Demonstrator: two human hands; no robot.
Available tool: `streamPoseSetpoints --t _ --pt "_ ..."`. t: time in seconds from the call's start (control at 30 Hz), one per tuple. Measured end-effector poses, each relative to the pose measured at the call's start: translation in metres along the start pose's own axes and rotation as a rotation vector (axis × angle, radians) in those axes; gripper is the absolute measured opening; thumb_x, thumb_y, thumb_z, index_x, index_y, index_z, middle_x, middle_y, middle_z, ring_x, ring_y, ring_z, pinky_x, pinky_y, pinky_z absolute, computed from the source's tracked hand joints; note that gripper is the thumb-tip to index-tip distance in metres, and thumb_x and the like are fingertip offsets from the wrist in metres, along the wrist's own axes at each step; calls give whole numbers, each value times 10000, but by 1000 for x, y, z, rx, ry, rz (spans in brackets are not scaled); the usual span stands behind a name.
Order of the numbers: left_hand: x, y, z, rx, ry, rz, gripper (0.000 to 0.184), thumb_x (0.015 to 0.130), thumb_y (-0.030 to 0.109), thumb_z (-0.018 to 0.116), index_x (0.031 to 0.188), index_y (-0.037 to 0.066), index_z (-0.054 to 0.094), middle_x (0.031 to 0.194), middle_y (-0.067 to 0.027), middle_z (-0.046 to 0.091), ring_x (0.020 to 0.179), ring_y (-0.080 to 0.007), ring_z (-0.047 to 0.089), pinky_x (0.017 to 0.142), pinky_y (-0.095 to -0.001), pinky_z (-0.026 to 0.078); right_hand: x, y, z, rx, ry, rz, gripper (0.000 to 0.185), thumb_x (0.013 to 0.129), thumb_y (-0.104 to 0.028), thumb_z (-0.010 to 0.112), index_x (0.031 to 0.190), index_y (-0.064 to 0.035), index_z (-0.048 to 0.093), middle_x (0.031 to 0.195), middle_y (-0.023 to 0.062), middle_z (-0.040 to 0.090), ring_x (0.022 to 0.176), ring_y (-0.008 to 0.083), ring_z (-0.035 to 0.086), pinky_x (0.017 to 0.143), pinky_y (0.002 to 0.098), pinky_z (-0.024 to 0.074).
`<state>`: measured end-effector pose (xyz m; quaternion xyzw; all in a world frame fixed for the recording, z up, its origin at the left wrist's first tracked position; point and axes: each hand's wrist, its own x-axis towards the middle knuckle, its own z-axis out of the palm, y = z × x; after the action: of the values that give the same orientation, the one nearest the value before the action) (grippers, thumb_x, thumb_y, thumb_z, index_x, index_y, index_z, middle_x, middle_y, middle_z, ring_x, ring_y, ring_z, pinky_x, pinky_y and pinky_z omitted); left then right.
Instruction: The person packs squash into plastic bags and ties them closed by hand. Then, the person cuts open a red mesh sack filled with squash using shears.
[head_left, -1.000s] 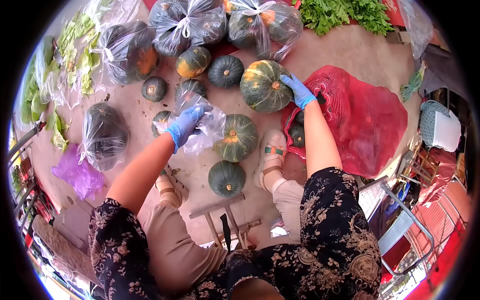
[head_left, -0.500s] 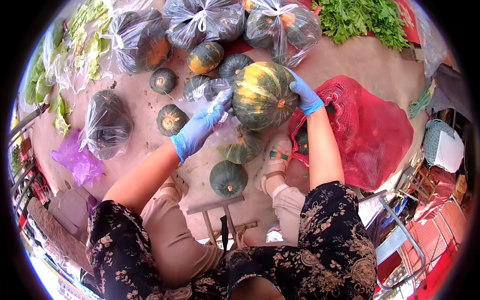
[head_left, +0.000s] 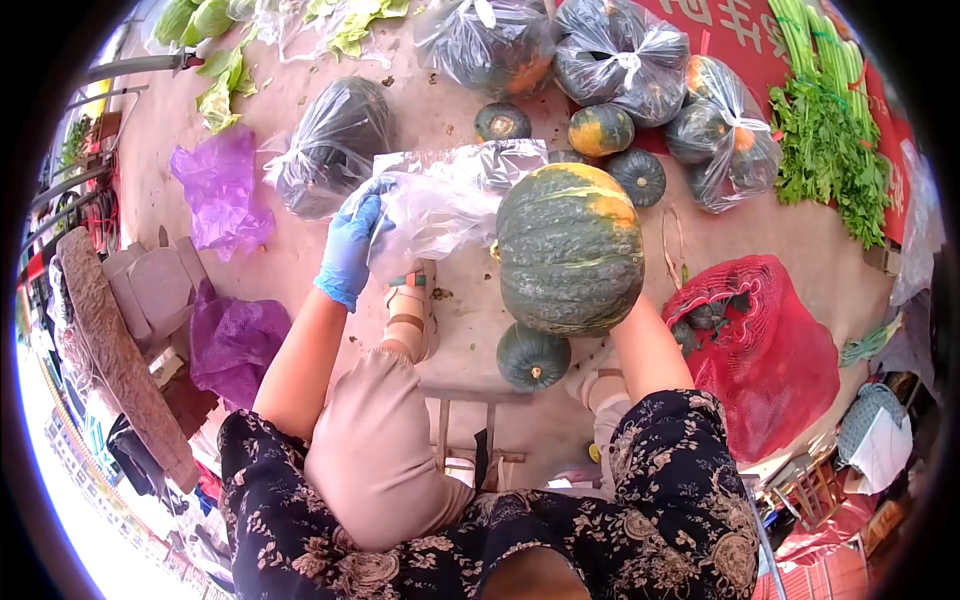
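A large green-and-orange pumpkin (head_left: 570, 255) is raised in front of me, lying on its side with its stem end to the left. My right hand is hidden behind it; only the bare forearm (head_left: 648, 345) shows below, holding the pumpkin up. My blue-gloved left hand (head_left: 350, 240) is closed on the edge of a clear plastic bag (head_left: 440, 212), spread out toward the pumpkin's left side. Beneath the raised pumpkin, a small dark green pumpkin (head_left: 533, 357) rests on the ground between my feet.
Bagged pumpkins (head_left: 622, 62) and several loose ones (head_left: 638, 177) lie ahead. Another bagged pumpkin (head_left: 335, 145) and a purple plastic bag (head_left: 222, 190) are at left. A red mesh sack (head_left: 770, 350) lies at right, with celery (head_left: 825, 140) beyond it.
The pumpkin has turned, its stem end now facing left instead of toward me. My right hand has gone behind it. My left hand has moved left, stretching the bag out. The view has shifted.
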<state>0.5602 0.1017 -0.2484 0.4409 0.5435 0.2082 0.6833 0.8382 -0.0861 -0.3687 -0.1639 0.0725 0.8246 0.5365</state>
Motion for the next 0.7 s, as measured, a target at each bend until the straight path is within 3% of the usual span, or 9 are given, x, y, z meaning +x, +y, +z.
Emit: streamPoseSetpoints --t 0.07,0.17,0.27,0.37,0.5,0.6,0.7 --pt "-1 0 -7 102 43 11 343 919 235 449 1189 36 521 1061 -11 579 859 -42 507 661 -190 451 4 25 0 31 51 68 752 700 -490 668 1271 -67 422 1255 121 480 1133 260 474 969 434 383" --pt "2 5 -12 204 -26 105 357 931 255 411 1177 24 529 1088 -32 582 911 -83 522 757 -228 453 27 63 -3 102 97 114 743 704 -487 667 1270 -72 424 1255 120 480 1132 260 475 968 437 385" --pt "8 2 -19 428 -148 390 364 940 255 378 1171 20 533 1123 -54 578 997 -129 525 876 -268 412 63 93 -10 176 122 101 734 708 -483 666 1270 -77 425 1256 119 480 1131 261 477 966 440 387" --pt "2 4 -19 408 -250 332 351 939 234 372 1163 21 539 1136 -75 580 1071 -156 508 949 -287 356 89 115 -15 235 150 67 724 712 -479 664 1269 -81 427 1256 118 480 1130 262 478 964 443 389" --pt "-16 3 -19 573 -411 179 375 928 261 386 1181 23 528 1117 -110 592 1047 -178 536 922 -297 380 97 120 4 217 102 37 680 738 -454 651 1270 -95 426 1248 110 486 1117 263 491 955 444 402" --pt "-25 -6 -30 613 -392 199 343 922 220 408 1176 22 528 1104 -115 600 1030 -159 544 901 -288 395 112 125 6 200 125 -28 633 768 -442 624 1263 -97 433 1241 105 491 1115 258 492 952 435 407" --pt "-32 -21 -47 692 -380 64 323 914 178 430 1177 14 520 1108 -132 597 985 -140 548 872 -274 410 120 132 3 265 169 -48 599 783 -432 612 1247 -93 445 1231 105 497 1112 258 492 955 433 404"
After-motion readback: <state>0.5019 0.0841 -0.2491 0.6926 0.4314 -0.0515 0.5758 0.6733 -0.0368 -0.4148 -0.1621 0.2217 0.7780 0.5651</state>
